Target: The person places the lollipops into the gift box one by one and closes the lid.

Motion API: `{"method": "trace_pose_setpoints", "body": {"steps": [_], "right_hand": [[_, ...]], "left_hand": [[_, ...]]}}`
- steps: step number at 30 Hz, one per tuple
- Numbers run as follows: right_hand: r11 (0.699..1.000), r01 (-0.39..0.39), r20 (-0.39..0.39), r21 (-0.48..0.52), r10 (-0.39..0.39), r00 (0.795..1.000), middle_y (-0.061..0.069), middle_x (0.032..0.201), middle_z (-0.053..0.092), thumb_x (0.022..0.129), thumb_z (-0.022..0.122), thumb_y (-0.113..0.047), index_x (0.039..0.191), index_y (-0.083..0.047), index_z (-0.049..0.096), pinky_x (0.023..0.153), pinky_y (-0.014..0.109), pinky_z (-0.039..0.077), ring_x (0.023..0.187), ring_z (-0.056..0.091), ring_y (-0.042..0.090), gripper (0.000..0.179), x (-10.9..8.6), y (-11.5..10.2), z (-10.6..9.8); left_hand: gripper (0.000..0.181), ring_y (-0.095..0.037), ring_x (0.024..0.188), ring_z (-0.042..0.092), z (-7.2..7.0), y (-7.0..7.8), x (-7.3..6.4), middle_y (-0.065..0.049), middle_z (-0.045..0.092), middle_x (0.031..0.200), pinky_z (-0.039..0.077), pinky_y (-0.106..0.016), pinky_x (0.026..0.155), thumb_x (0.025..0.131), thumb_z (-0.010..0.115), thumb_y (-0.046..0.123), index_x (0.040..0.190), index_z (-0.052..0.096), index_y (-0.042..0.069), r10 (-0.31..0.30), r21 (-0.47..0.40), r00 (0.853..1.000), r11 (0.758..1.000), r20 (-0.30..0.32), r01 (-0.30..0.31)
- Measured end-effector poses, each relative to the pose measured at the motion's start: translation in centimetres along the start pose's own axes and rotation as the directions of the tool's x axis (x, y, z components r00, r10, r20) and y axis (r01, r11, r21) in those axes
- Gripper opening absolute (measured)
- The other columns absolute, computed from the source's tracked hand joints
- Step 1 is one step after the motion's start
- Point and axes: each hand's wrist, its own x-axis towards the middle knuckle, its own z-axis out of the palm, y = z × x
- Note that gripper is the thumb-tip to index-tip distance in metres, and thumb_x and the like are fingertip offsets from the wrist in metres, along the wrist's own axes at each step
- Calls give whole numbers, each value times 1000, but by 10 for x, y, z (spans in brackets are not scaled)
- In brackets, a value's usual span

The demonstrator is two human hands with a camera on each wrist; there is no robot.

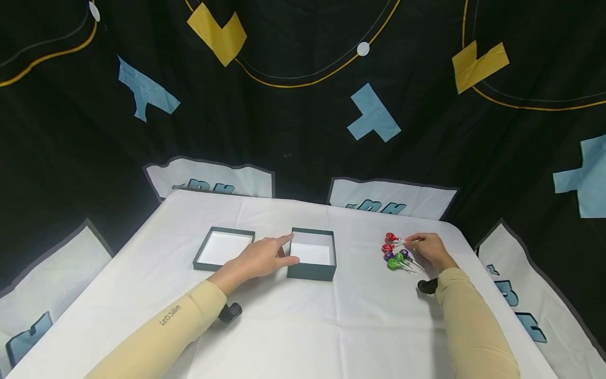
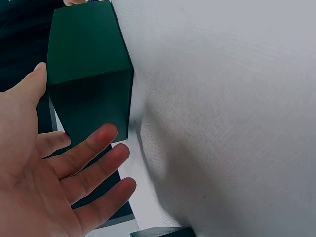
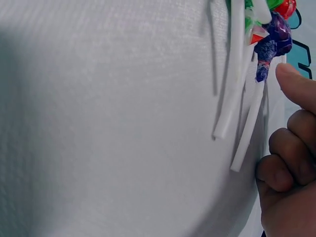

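Observation:
A dark green open box (image 1: pixel 311 271) with a white inside stands mid-table. My left hand (image 1: pixel 265 257) is at its left side, index finger and thumb spread at the wall; in the left wrist view the other fingers of the left hand (image 2: pixel 64 168) are spread loosely beside the green box (image 2: pixel 91 44). To the right lies a bunch of wrapped lollipops, with red lollipops (image 1: pixel 388 247), green lollipops (image 1: pixel 394 264) and purple ones. My right hand (image 1: pixel 430 249) pinches the stick of a red lollipop. In the right wrist view, the right hand's curled fingers (image 3: pixel 291 153) are beside a purple lollipop (image 3: pixel 266 52).
A shallow green-rimmed lid (image 1: pixel 222 248) lies left of the box, its white inside facing up. White cloth covers the table (image 1: pixel 284 326). Behind it hangs a black curtain (image 1: pixel 293 126) with yellow and blue shapes.

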Motion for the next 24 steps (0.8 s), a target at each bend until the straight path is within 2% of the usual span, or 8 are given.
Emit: {"method": "trace_pose_setpoints", "body": {"steps": [4,7,13,18,24], "right_hand": [[1000,2,-8,18,-2,1000,21,139,53,97,67,-25,120,-5,70,93,43,38,116,45,32,31,-1,-1,-1],[1000,24,-5,16,-24,1000,21,140,53,99,64,-26,121,-4,70,100,49,38,120,46,34,31,-4,-3,-3],[998,53,-2,45,-53,999,21,145,50,102,58,-30,127,-5,66,111,60,30,134,41,39,36,-12,-13,-11],[994,88,-1,70,-89,996,20,146,51,102,58,-34,130,-4,65,110,65,31,137,40,42,41,-17,-25,-17],[992,89,-31,87,-86,996,19,146,51,101,60,-38,129,-6,65,108,64,34,137,40,40,42,-23,-36,-20]], "left_hand": [[79,-10,71,56,1,0,0,6,68,86,47,-34,68,90,68,56,153,44,14,-2,-5,1000,1000,3,2],[79,-10,71,56,0,0,-1,7,67,85,47,-33,67,90,68,56,153,44,14,-4,-3,1000,1000,2,4],[79,-9,71,57,-1,1,1,7,67,85,47,-33,67,90,69,56,153,44,15,-2,1,1000,1000,5,2],[79,-10,72,57,-1,0,2,6,67,87,47,-33,67,90,69,56,152,46,15,-10,4,1000,1000,-1,10],[79,-9,74,58,0,-2,3,6,68,88,48,-32,68,89,70,57,152,46,16,-9,0,1000,1000,3,9]]}}
